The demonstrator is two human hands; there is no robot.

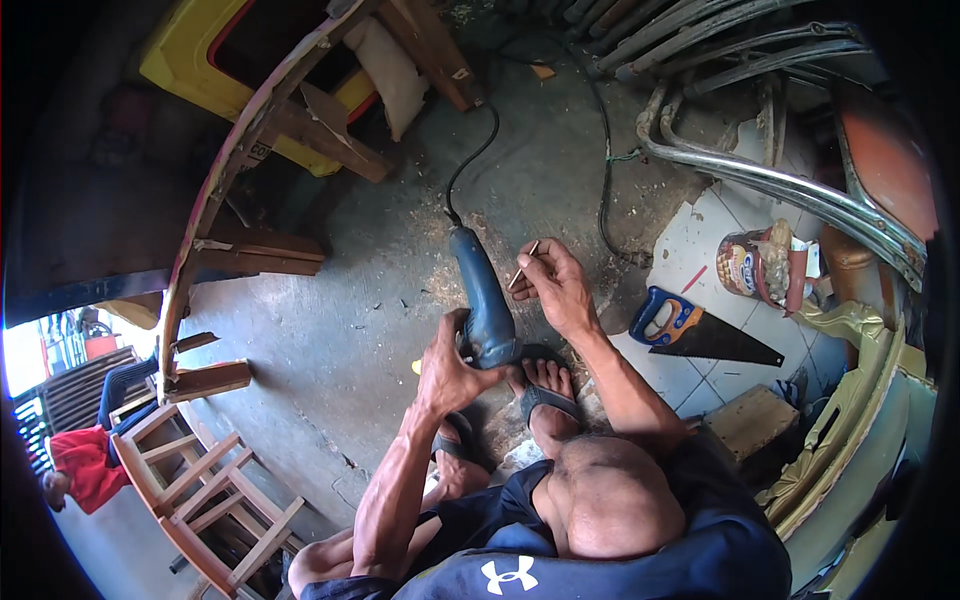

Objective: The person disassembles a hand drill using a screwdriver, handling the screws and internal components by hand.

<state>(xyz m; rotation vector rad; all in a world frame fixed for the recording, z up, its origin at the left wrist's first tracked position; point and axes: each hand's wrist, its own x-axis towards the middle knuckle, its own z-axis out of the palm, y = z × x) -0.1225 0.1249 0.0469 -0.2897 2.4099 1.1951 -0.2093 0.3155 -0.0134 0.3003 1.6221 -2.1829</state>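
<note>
My left hand [452,365] is wrapped round the head end of a blue corded angle grinder [480,275], held above the floor in front of my feet. Its black cord [466,165] leaves the far end of the body. The grinder's disc side is hidden from this view. Just right of the tool, my right hand [556,283] pinches a thin, light-coloured rod [524,262] between thumb and fingers. The rod is tilted and stands apart from the grinder; whether it is metal or wood I cannot tell.
A handsaw [715,335] with blue and orange handle lies on white tiles to the right, near a printed tub [745,265]. Metal chair frames [790,180] crowd the far right. Wooden frames [215,490] stand at left. A person in red [85,465] is at far left.
</note>
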